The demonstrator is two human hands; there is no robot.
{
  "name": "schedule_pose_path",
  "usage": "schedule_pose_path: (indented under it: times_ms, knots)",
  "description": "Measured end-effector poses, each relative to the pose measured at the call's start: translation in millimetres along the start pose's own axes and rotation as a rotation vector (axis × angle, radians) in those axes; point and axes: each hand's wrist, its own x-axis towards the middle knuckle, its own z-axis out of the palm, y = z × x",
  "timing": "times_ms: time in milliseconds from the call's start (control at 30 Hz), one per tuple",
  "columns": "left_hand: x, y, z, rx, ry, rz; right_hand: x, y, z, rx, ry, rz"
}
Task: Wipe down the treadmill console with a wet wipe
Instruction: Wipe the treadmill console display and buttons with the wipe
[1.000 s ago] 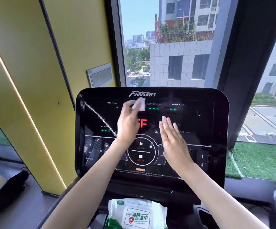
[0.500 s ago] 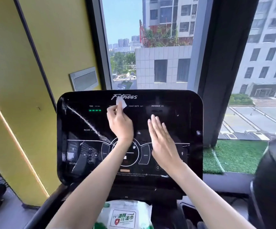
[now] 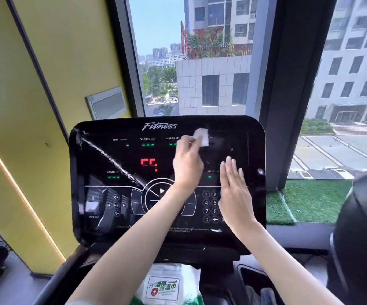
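Observation:
The black treadmill console (image 3: 103, 225) stands upright in front of me, lit with red digits and green bars. My left hand (image 3: 188, 164) pinches a small folded white wet wipe (image 3: 201, 136) and presses it against the upper right part of the screen, near the distance readout. Flat against the console's right side lies my right hand (image 3: 235, 190), fingers together and stretched, covering part of the number keypad. It holds nothing.
A green and white pack of wet wipes (image 3: 167, 287) lies in the tray below the console. A yellow wall (image 3: 46, 84) rises on the left, a large window (image 3: 200, 62) behind. A dark object (image 3: 362, 234) stands at the right.
My left hand has slid the wipe rightward along the top of the screen, from the middle to the upper right. The right hand stays flat on the console's right side.

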Motion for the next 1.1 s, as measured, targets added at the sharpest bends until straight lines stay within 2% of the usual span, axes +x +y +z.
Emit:
schedule_pose_path:
  times_ms: [67,100,133,200,233,267,367,400,433,500,533,633,667,767,800,900,933,1033,1100]
  knots:
    - [0.8,-5.9,-3.1,-0.011,-0.17,0.256,0.2,2.2,0.3,-0.042,0.005,-0.02]
    - [5.8,-16.3,-6.4,-0.026,-0.183,0.271,0.0,2.7,0.7,-0.043,0.007,-0.022]
    - [10.7,-27.3,-8.9,-0.044,-0.145,0.2,-0.1,2.9,1.4,-0.037,0.012,-0.016]
    - [17.3,-39.4,-13.1,-0.062,-0.001,-0.08,1.0,2.0,2.0,-0.019,0.015,0.003]
    - [16.9,-36.7,-14.7,-0.04,0.036,-0.147,1.4,2.1,1.4,-0.01,0.011,0.006]
    - [13.7,-30.8,-15.1,-0.005,0.021,-0.1,1.3,3.1,0.2,-0.007,0.009,0.001]
    - [1.8,-35.2,-15.2,0.013,-0.217,0.41,1.2,9.2,-3.5,-0.029,-0.002,-0.046]
    - [8.1,-42.3,-16.2,-0.003,-0.237,0.437,1.3,10.7,-3.5,-0.032,-0.002,-0.05]
    - [15.6,-48.2,-16.3,-0.029,-0.197,0.349,1.6,11.1,-2.8,-0.029,0.001,-0.044]
    - [24.3,-46.1,-16.1,-0.066,-0.074,0.055,1.6,9.3,-0.5,-0.004,0.011,-0.024]
    - [23.8,-37.1,-14.7,-0.067,-0.084,0.027,1.3,8.2,0.0,0.008,0.017,-0.017]
    - [22.8,-20.3,-9.0,-0.102,-0.329,0.393,1.1,8.9,-0.9,-0.007,0.012,-0.03]
    - [32.0,-19.6,-7.4,-0.122,-0.361,0.399,1.2,9.9,-1.6,-0.014,0.009,-0.034]
    - [52.7,-11.5,-2.1,-0.156,-0.302,0.236,1.9,10.0,-0.4,-0.006,-0.012,-0.025]
    - [51.6,-4.0,0.2,-0.129,-0.346,0.301,1.9,9.7,-0.4,-0.005,-0.012,-0.023]
    - [49.6,2.5,3.3,-0.058,-0.542,0.662,1.7,11.4,-0.3,-0.008,-0.003,-0.041]
    - [57.9,-0.7,5.0,-0.054,-0.539,0.662,1.5,12.5,-0.1,-0.011,-0.003,-0.048]
    - [68.2,0.4,8.1,-0.101,-0.423,0.452,1.5,12.8,0.3,-0.015,0.002,-0.044]
    - [55.5,9.6,10.4,-0.088,-0.53,0.573,1.8,12.3,-0.4,-0.032,-0.01,-0.044]
